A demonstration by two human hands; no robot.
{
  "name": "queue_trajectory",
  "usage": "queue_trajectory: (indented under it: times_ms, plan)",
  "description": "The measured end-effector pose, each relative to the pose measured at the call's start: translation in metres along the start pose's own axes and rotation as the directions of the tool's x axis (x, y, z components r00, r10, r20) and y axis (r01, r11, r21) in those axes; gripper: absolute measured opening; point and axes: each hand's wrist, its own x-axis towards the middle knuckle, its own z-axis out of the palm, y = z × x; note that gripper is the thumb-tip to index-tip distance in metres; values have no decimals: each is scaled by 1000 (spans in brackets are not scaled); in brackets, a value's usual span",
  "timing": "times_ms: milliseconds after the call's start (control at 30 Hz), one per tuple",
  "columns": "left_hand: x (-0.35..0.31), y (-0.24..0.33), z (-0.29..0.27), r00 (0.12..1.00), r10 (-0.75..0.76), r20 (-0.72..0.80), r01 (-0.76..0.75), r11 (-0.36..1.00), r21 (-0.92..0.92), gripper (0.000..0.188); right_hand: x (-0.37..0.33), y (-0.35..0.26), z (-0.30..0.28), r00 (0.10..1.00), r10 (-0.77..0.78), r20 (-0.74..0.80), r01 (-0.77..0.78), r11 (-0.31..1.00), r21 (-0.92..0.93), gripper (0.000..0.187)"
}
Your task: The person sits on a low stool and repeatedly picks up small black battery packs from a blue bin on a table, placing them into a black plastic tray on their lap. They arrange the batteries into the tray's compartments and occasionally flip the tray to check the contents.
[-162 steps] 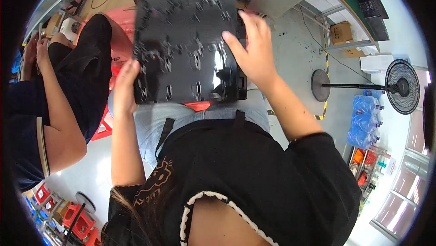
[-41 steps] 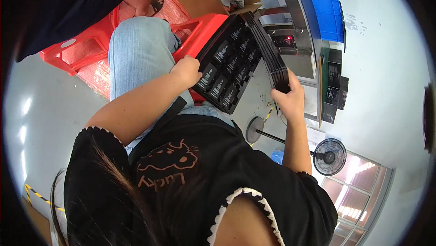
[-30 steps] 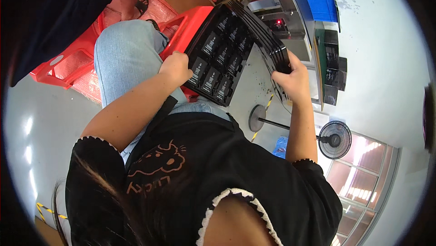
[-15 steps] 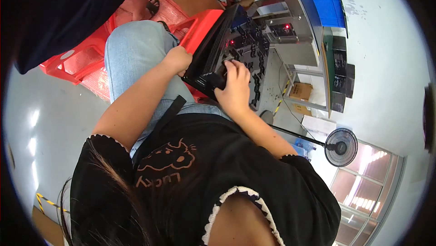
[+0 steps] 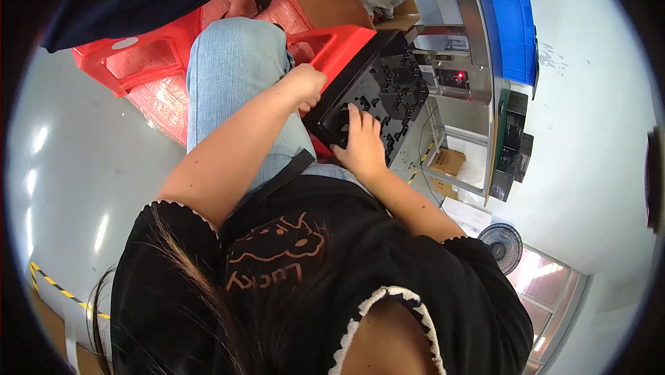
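A black tray (image 5: 360,87) with several small black parts (image 5: 405,91) in it lies tilted beside my knee, against a red plastic stool (image 5: 353,34). My left hand (image 5: 305,86) is closed at the tray's left edge, with its fingers curled and partly hidden. At the tray's near corner my right hand (image 5: 364,145) reaches in from the right. Its fingers and thumb curve around something dark that blends with the tray, so I cannot make out its shape.
Another red stool (image 5: 142,63) stands at the left, next to a person in dark clothing (image 5: 145,1). Beyond the tray are a metal bench frame (image 5: 485,42), a blue bin (image 5: 511,22) and cardboard boxes (image 5: 449,162). A fan (image 5: 500,247) stands at the right.
The view has shifted, so most things sit elsewhere in it. Stacked black edges that fanned out between my hands now look flatter, and more of the tray's inside shows.
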Motion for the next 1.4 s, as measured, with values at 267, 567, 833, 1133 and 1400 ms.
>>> queue_trajectory:
  times_ms: [267,567,833,1133,1400]
  plan:
    - [49,-25,-14,810,549,-209,-528,836,150,25,-7,87,-1,865,439,-242,-370,885,282,63]
    - [-20,-24,9,871,362,332,-489,584,648,39,-35,157,78,443,671,595,-582,-290,760,63]
    - [-7,-47,4,722,658,212,-591,429,683,39,-42,152,54,505,581,639,-608,-286,741,69]
    - [-71,-47,145,442,670,597,-487,-379,787,87,-73,163,42,826,238,511,-358,-479,801,52]
    - [-62,-41,176,503,523,688,-392,-572,721,71,-73,161,35,996,3,93,-60,-737,673,32]
